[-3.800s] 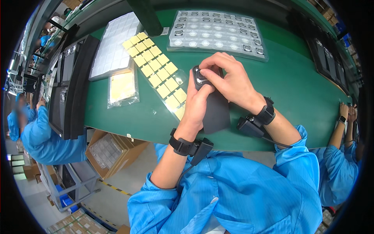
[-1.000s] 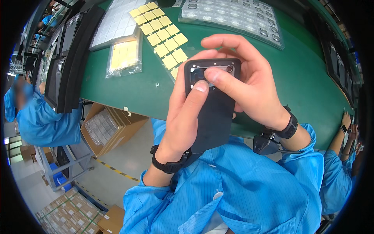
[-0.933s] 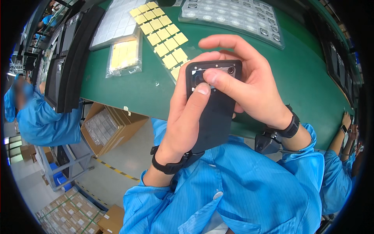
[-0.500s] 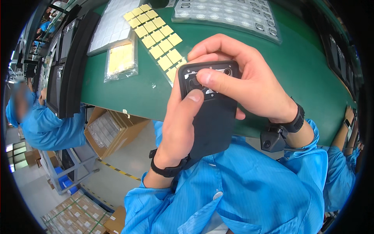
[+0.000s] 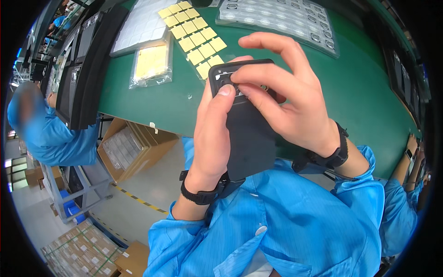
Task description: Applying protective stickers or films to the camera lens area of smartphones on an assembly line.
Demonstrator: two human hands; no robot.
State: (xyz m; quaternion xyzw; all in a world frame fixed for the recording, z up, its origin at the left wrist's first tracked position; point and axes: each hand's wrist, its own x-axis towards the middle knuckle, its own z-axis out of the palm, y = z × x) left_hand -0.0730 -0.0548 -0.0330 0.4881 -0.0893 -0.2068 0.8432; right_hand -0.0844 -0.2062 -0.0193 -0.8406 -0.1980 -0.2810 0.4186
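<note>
My left hand (image 5: 210, 138) is wrapped round a black phone-shaped housing (image 5: 251, 147), held tilted above the table's near edge. Its thumb presses beside the recessed camera window (image 5: 222, 75) at the housing's top end, where small metallic and dark parts show. Over that window, my right hand (image 5: 300, 99) has its index finger and thumb brought together in a pinch. Whatever sits between those fingertips is hidden. The other right fingers are raised off the housing. Beyond my hands lies a sheet of square yellow stickers (image 5: 194, 40) on the green table (image 5: 184, 111).
Left of the stickers are a clear bag of yellow sheets (image 5: 152, 64) and a white tray (image 5: 140, 30). A clear tray (image 5: 277, 21) with ring-shaped parts lies far right. Black trays (image 5: 76, 78) stand left. A co-worker (image 5: 60, 138) is beside an open carton (image 5: 161, 145); another person's arm (image 5: 408, 157) shows right.
The right thumb has slid off the window's top, and the right index finger now meets it in a pinch there. The right hand has turned, its other fingers lifting away. The left hand still holds the housing.
</note>
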